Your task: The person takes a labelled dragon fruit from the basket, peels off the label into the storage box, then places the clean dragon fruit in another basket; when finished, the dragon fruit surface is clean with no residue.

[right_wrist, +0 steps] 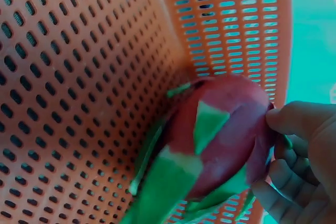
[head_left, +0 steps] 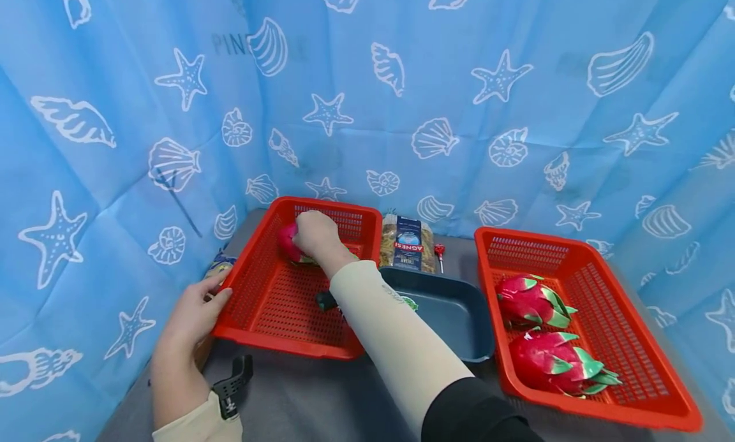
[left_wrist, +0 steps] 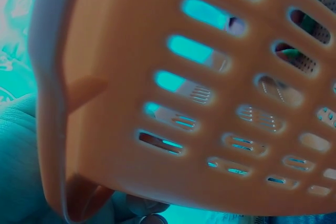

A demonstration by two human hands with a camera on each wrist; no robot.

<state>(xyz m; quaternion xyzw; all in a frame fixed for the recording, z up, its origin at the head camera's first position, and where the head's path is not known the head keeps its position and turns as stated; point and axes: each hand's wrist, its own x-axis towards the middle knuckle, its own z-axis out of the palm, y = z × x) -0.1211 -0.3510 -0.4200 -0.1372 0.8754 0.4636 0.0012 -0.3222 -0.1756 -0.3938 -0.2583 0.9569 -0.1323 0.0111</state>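
Note:
A pink dragon fruit [head_left: 287,240] with green leaf tips lies in the far left corner of the left red basket [head_left: 289,345]. My right hand [head_left: 319,235] reaches over the basket and holds this fruit; in the right wrist view the thumb and curled fingers grip one end of the dragon fruit [right_wrist: 226,135], against the slotted wall. With my left hand [head_left: 192,311] I grip the basket's left rim. The left wrist view shows the basket wall [left_wrist: 121,145] up close, with part of the hand [left_wrist: 18,150] behind its rim.
Two dragon fruits [head_left: 533,300] lie in the right red basket [head_left: 649,421]. Between the baskets are a dark blue tray [head_left: 453,321], a pasta bag [head_left: 406,244] and a small red-topped stick [head_left: 439,254]. A dark handle-like end [head_left: 325,301] shows inside the left basket. A blue curtain [head_left: 367,110] hangs behind.

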